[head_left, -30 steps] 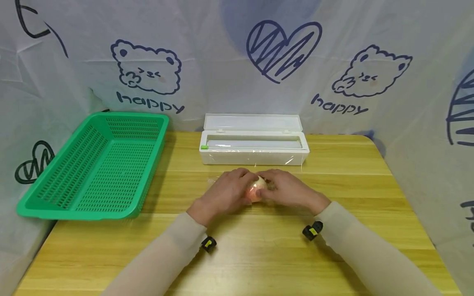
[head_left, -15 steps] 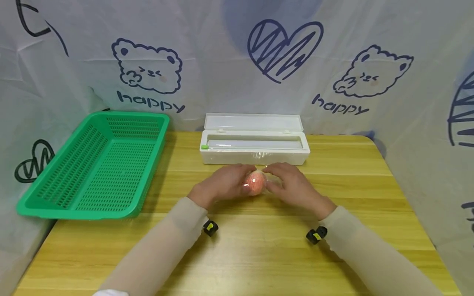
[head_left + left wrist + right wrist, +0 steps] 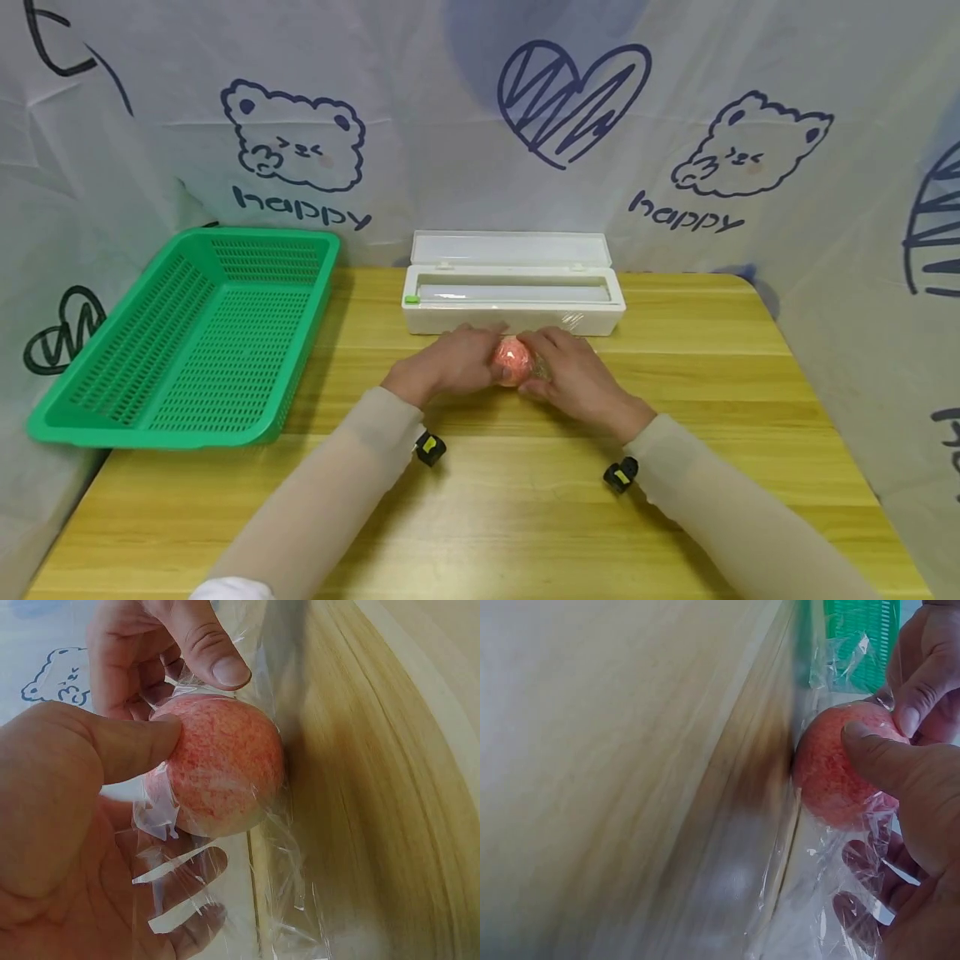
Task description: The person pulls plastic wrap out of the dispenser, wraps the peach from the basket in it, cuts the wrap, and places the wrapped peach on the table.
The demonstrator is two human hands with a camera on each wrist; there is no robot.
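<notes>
A red apple (image 3: pixel 513 362) sits between the two hands just in front of the white box, with clear cling film (image 3: pixel 289 847) around it. My left hand (image 3: pixel 457 358) holds it from the left, the thumb on its skin in the left wrist view and the other fingers spread behind the film. From the other side my right hand (image 3: pixel 573 371) grips it, thumb (image 3: pixel 874 750) pressed on the red side in the right wrist view. Loose, crinkled film hangs past the apple over the fingers of both hands.
A white cling film box (image 3: pixel 517 321) with its lid up and a roll inside stands behind the hands. At the left lies a green perforated basket (image 3: pixel 296 400) on the wooden table (image 3: pixel 510 517). A printed cloth (image 3: pixel 442 150) hangs behind.
The apple has shifted slightly away from me, toward the box, and more of its red side faces up. The right hand drew back a little, then closed in on the apple again.
</notes>
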